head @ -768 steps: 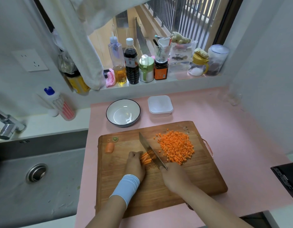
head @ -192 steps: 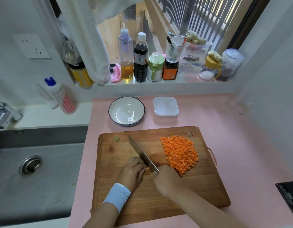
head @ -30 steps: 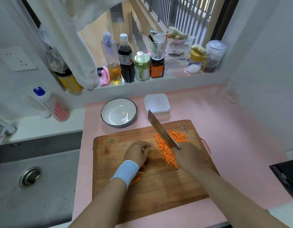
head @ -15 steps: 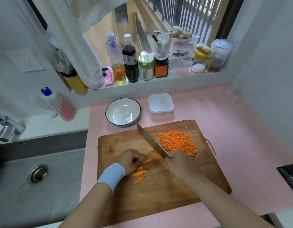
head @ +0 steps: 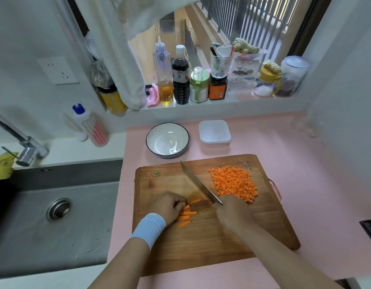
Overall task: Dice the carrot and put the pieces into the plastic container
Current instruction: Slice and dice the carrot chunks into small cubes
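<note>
Carrot dice (head: 232, 182) on board (head: 201, 247), near container (head: 215, 134)

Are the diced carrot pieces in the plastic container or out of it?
Out: the diced carrot pieces lie heaped on the cutting board; the plastic container shows no orange.

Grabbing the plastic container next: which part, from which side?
Probably grip the plastic container by its right wall, coming from the right: it stands upright, low and square, the bowl sits close on its left, its right looks free.

No legible text anywhere.
</note>
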Demonstrator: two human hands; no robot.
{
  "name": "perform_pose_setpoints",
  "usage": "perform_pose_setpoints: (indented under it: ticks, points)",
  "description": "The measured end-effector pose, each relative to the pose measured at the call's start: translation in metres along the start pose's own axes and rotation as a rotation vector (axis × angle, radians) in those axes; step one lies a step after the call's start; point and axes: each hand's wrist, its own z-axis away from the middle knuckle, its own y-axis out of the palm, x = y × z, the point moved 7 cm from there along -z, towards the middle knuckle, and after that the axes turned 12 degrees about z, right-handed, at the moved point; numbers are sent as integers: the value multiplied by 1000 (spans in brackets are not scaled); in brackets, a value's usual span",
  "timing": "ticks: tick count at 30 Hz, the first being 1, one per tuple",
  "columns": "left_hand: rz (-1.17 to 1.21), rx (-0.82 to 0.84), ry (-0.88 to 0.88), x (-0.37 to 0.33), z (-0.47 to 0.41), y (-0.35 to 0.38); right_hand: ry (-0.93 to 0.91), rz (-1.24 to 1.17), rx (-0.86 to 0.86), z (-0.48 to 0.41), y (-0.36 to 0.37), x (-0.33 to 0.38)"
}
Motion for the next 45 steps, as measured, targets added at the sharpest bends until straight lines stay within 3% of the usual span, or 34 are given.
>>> perform_pose_setpoints:
  ticks: [3, 7, 15, 20, 25, 34, 40, 42, 45]
  points:
    - [-23, -89, 9, -18, -13, 2, 19, -32, -24, -1, -3, -4]
    - [-114, -30, -23, -29, -28, 19, 5, -33, -34, 0, -8, -4]
    - [-69, 5, -84, 2, -19, -6, -11, 0, -11, 4, 4, -2]
    - [18, -134, -107, 6, -3, -14, 51, -7, -42, 12, 12, -4]
    - [-77, 141, 4, 2, 14, 9, 67, -47, -7, 20, 22, -7]
    - [15, -18, 86, -6, 16, 19, -63, -12, 119, 13, 18, 20]
    - [146, -126, 122, -11, 23, 14, -36, 1, 102, 11, 4, 8]
    - [91, -180, 160, -13, 19, 9, -15, -1, 84, 13, -2, 2]
    - [-4, -117, 206, -14, 7, 12, 4, 10, 61, 17, -7, -5]
